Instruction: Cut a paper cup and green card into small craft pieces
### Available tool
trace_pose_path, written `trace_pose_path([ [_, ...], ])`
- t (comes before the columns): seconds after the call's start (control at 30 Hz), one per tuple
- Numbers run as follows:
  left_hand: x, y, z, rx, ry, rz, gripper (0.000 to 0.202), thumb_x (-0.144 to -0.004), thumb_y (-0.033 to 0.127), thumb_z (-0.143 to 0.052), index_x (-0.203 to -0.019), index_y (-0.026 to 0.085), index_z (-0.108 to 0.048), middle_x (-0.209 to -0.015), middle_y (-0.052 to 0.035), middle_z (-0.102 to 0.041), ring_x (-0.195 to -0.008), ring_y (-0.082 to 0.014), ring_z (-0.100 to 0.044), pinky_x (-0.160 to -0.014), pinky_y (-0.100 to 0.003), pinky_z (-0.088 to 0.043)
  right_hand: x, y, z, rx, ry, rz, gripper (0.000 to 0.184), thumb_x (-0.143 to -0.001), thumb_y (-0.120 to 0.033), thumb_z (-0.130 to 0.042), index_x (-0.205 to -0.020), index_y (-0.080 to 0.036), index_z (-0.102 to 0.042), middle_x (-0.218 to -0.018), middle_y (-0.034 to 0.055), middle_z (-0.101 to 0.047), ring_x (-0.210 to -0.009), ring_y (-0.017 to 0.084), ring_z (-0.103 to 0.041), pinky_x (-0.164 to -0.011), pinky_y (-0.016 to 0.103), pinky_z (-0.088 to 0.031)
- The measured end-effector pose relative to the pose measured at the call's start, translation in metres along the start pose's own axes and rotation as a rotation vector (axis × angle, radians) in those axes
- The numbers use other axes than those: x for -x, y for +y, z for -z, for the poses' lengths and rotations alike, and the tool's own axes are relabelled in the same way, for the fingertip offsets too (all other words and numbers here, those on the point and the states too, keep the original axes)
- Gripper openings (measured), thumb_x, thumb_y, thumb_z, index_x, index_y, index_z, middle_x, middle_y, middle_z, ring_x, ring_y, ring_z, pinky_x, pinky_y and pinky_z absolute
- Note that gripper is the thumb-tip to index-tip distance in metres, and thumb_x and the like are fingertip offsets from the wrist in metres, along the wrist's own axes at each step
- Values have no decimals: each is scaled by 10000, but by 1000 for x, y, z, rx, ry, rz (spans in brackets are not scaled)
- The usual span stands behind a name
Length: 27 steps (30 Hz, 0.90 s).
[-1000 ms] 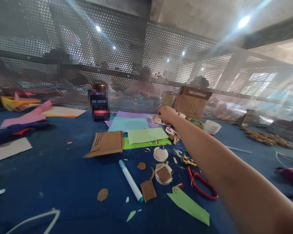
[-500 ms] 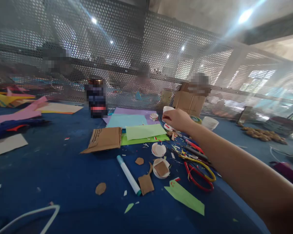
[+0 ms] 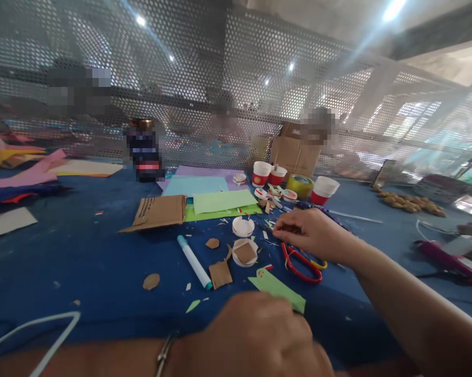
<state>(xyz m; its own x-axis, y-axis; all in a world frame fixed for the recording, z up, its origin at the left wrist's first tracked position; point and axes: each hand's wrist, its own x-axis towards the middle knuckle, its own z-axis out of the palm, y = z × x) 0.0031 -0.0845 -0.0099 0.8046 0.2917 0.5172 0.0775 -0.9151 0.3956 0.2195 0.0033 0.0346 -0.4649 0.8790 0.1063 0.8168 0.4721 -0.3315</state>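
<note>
My right hand [image 3: 310,233] lies low over the blue table [image 3: 82,251], fingers curled down onto small items I cannot make out, just above the red-handled scissors [image 3: 300,266]. My left hand [image 3: 259,335], a bracelet on its wrist, fills the bottom middle close to the camera. Only its back shows and its fingers are hidden. It touches the near end of a green paper strip [image 3: 277,287]. Between the hands lie a cut cup bottom holding a cardboard square [image 3: 245,252], another cup piece [image 3: 242,226] and paper scraps.
A white marker with a teal cap [image 3: 194,262] and cardboard bits [image 3: 220,273] lie left of centre. Corrugated cardboard [image 3: 159,211], coloured sheets [image 3: 222,200], red-and-white paper cups [image 3: 261,173], a tape roll [image 3: 300,184], a dark jar [image 3: 143,149] and a cardboard box [image 3: 294,154] stand before the perforated screen.
My right hand has pulled back from the far cups and come down by the scissors. My left hand and forearm have come into view at the bottom. The camera has tipped down.
</note>
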Motion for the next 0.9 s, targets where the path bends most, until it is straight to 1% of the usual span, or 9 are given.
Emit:
trace_pose_path([
  [0.07,-8,-10,12,-48,138,150,84,-943,187,-551,-1002,217,-604,-911,-52,-676,-891,-207,-611,-841,-375,-513,1,-1,1,4,-15,18,202,-931,-312,-579,-896,-181,-729,-784,19,-734,-687,145,-641,-636,242,-417],
  [0.17,-15,-34,28,-199,197,343,210,-893,204,-602,-1099,221,-561,-1092,-62,-634,-1066,-248,-551,-963,-431,-443,2,-4,3,20,-25,32,196,-936,-293,-570,-886,-187,-728,-798,16,-735,-709,145,-637,-655,245,-411],
  [0.2,-15,-43,32,-248,199,420,259,-878,226,-618,-1127,219,-543,-1139,-71,-617,-1110,-268,-529,-993,-460,-417,3,-5,4,24,-31,34,188,-935,-283,-571,-888,-191,-728,-802,12,-733,-708,141,-631,-656,243,-407],
  [0.27,-13,-61,36,-306,178,562,299,-861,304,-638,-1130,232,-528,-1175,-76,-603,-1140,-302,-503,-976,-496,-404,4,-7,5,22,-51,42,172,-933,-267,-576,-885,-194,-724,-795,4,-725,-687,128,-612,-644,236,-396],
  [0.37,-6,-76,37,-264,75,685,418,-796,399,-700,-1139,243,-518,-1145,-69,-624,-1100,-326,-520,-928,-515,-398,8,-10,6,8,-114,57,173,-930,-278,-591,-841,-184,-706,-747,-4,-699,-647,116,-582,-613,230,-375],
  [0.47,-3,-80,35,-264,31,689,447,-770,408,-715,-1139,249,-519,-1126,-63,-637,-1076,-324,-529,-910,-505,-386,11,-14,3,4,-202,65,185,-923,-317,-612,-830,-187,-706,-718,-6,-685,-634,118,-566,-585,231,-351],
  [0.67,-5,-81,33,-259,30,658,395,-782,364,-685,-1125,249,-527,-1078,-54,-646,-1044,-310,-543,-884,-486,-408,14,-28,-8,69,-328,116,184,-899,-361,-640,-829,-204,-704,-728,1,-682,-634,126,-569,-568,233,-326],
  [0.77,-6,-82,33,-278,69,635,396,-784,352,-680,-1132,239,-529,-1099,-62,-643,-1062,-303,-550,-906,-482,-428,14,-33,-12,96,-345,52,152,-863,-360,-667,-843,-211,-695,-738,6,-691,-636,139,-583,-565,239,-325],
  [0.9,-6,-82,34,-302,100,579,475,-806,313,-665,-1248,214,-523,-1256,-93,-628,-1186,-296,-548,-1008,-477,-435,13,-33,-17,79,-313,37,145,-832,-356,-683,-846,-213,-674,-780,14,-700,-655,150,-589,-580,247,-338],
])
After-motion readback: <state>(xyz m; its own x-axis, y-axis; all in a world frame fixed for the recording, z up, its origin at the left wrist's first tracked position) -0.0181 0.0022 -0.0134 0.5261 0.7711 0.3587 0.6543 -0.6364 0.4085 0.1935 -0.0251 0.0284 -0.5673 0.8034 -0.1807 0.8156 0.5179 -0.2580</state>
